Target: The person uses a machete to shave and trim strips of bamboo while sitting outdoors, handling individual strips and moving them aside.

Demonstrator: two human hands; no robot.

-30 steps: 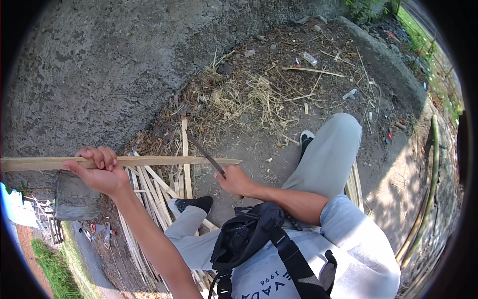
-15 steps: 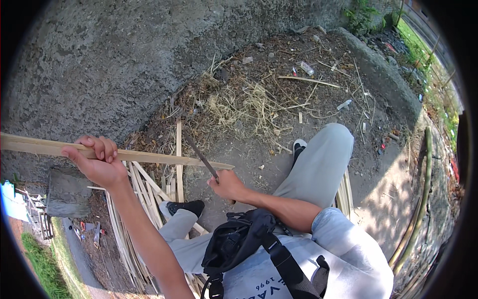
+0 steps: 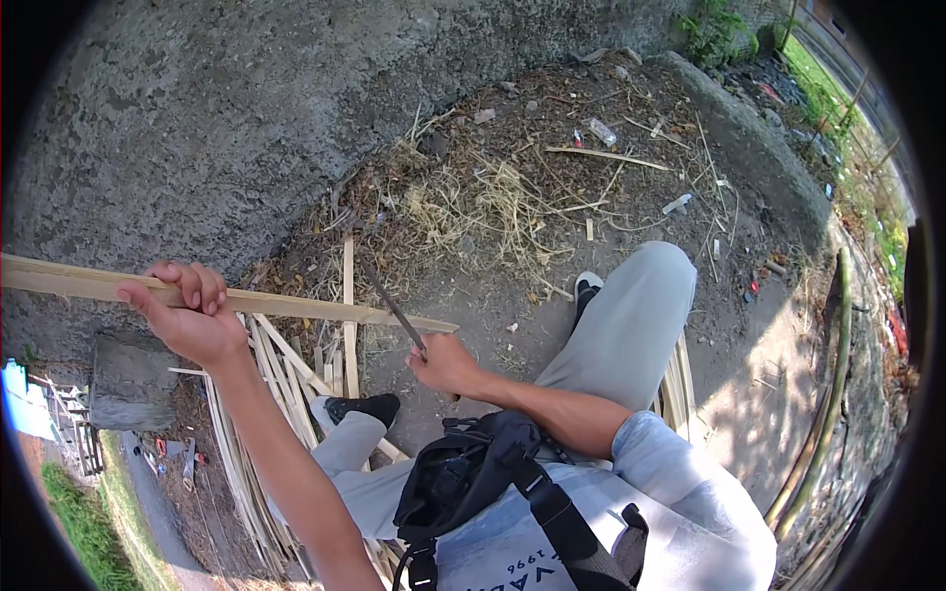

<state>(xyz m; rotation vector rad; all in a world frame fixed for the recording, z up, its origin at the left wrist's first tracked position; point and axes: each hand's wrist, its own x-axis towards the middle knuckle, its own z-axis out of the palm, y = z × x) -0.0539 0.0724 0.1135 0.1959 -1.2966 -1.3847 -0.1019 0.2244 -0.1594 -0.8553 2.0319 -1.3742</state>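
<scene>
A long, pale bamboo strip [image 3: 296, 307] runs from the left edge of the view to a pointed end in front of me. My left hand [image 3: 192, 305] is closed around it, thumb on one side and fingers curled over the other. In my right hand [image 3: 443, 366] is a knife [image 3: 392, 307] with a long, narrow dark blade, the fist wrapped round its handle. The blade crosses the strip near its pointed end; whether it cuts into the strip I cannot tell.
Many split strips [image 3: 236, 443] lie to my left, and more [image 3: 678, 389] beside my right leg. Shavings [image 3: 493, 217] heap against a rough grey wall [image 3: 227, 128]. A wooden block [image 3: 133, 379] stands at left. Bamboo poles [image 3: 838, 384] lie at far right.
The whole view has shifted very slightly. Both hands, the bamboo strip and the knife keep nearly the same positions relative to each other.
</scene>
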